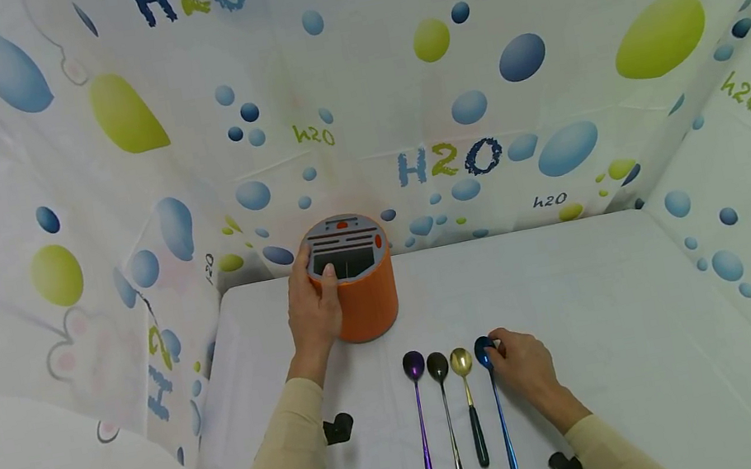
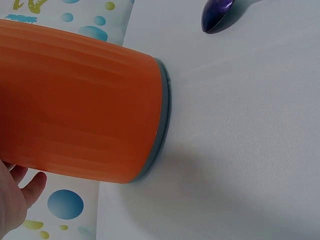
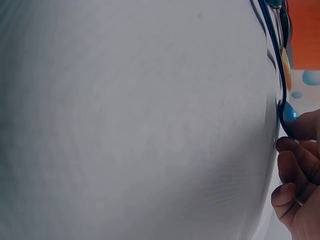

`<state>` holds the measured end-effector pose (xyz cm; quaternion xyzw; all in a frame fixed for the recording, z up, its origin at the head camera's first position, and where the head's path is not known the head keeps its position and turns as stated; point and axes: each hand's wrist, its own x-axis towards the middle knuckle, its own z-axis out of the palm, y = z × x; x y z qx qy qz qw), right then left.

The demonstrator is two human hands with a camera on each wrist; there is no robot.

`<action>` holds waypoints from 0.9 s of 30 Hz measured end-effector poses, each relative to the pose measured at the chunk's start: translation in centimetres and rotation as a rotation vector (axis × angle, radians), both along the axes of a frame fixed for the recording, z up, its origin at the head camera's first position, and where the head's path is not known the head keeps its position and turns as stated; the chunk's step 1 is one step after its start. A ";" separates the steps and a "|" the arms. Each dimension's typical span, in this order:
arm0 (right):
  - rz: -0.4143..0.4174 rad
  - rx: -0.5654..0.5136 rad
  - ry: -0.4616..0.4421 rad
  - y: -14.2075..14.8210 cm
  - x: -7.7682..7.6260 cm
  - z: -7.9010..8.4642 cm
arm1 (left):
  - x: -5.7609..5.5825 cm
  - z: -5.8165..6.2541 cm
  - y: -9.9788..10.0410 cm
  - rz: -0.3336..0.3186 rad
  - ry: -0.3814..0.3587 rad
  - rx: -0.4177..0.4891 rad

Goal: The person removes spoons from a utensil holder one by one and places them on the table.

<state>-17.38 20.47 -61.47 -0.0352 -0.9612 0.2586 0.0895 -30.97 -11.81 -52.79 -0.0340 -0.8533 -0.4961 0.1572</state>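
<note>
An orange utensil holder [image 1: 369,307] with a grey slotted top stands towards the back of the table. My left hand [image 1: 313,308] grips it at its left side, thumb over the front rim; the far fingers are partly hidden. In the left wrist view its orange wall [image 2: 80,105] fills much of the frame. Four long-handled spoons lie side by side in front: a purple spoon [image 1: 422,427], a dark spoon [image 1: 447,414], a gold spoon with a dark handle [image 1: 462,362] and a blue spoon [image 1: 503,421]. With fingertips at its bowl, my right hand [image 1: 522,364] pinches the blue spoon.
A white cloth [image 1: 622,308] covers the table. Behind it and at both sides hang sheets [image 1: 350,88] printed with bubbles and lettering. Small black pieces [image 1: 338,429] show beside each forearm.
</note>
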 end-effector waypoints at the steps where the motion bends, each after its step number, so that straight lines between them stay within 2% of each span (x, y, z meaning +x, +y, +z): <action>1: 0.000 0.002 -0.002 0.0 0.0 0.0 | 0.0 0.0 0.0 0.000 0.001 -0.001; 9: -0.004 0.012 -0.029 0.2 0.0 -0.1 | 0.0 0.0 0.0 -0.003 0.009 0.002; 27: -0.004 0.029 -0.063 0.5 0.0 -0.2 | 0.1 0.1 0.0 0.000 -0.021 -0.004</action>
